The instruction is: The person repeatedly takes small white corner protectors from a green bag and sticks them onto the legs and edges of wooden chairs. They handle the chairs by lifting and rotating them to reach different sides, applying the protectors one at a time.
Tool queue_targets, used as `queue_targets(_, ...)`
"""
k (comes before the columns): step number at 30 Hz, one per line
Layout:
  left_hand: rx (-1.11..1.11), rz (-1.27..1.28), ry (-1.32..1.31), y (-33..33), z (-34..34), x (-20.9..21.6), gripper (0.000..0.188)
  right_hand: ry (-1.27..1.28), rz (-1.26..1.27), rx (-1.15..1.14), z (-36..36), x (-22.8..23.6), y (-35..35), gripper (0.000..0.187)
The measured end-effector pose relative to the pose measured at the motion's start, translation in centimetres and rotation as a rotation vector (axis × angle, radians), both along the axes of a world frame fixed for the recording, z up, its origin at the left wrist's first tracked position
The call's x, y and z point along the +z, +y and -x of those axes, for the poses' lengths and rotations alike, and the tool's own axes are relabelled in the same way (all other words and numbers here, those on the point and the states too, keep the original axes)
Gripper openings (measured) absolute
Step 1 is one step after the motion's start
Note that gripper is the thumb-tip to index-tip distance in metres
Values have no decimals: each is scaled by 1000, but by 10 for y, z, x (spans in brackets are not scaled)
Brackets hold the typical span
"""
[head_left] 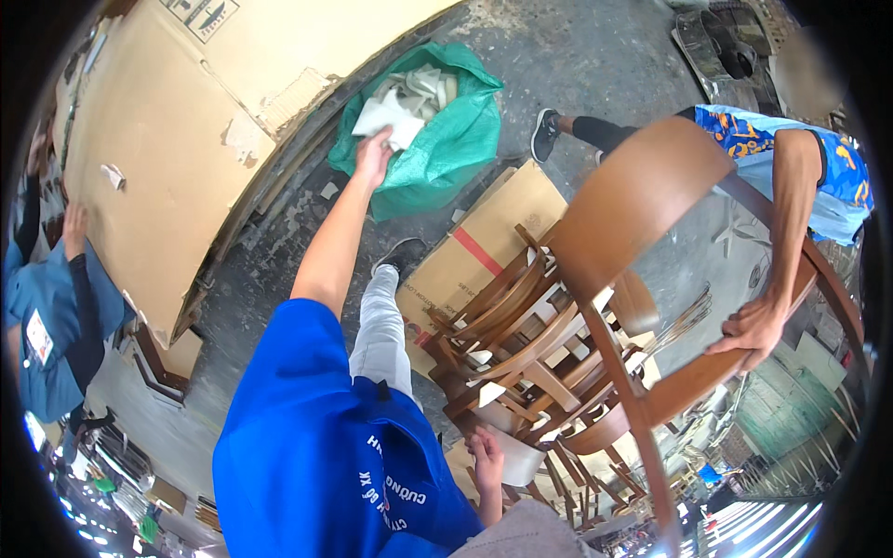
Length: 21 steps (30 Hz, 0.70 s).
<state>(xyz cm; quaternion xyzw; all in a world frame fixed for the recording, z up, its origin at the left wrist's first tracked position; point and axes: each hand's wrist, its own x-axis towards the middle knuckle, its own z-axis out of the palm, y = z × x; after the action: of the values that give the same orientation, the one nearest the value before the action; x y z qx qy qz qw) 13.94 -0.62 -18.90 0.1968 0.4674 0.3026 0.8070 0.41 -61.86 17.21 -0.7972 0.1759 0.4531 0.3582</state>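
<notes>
My left hand [375, 160] reaches forward into the mouth of a green woven sack [446, 153]. Its fingers are closed on the edge of a white foam sheet [389, 119], which lies among other pale foam pieces [426, 88] in the sack. Low in front of my body, my right hand [486, 458] has its fingers curled; whether anything is in them I cannot make out. Beside that hand rises a stack of brown wooden chair frames [530, 344], with white padding tucked between them.
At the right a co-worker's hand [752, 327] grips a wooden chair [642, 200] that overhangs the stack. Flattened cardboard [484, 242] lies under the stack. Large cardboard sheets [167, 158] cover a surface at left, where another person [60, 316] stands. Metal parts [716, 46] sit far right.
</notes>
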Motion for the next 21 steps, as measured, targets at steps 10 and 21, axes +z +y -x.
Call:
queue_targets(10,26,-69,-280,-80,128,105,32,-198,-137,41,39,-28,-27,35)
queue_targets(21,-397,395,-936,-277,212,276,21,-449,-436,-61,101,-9,-37,30)
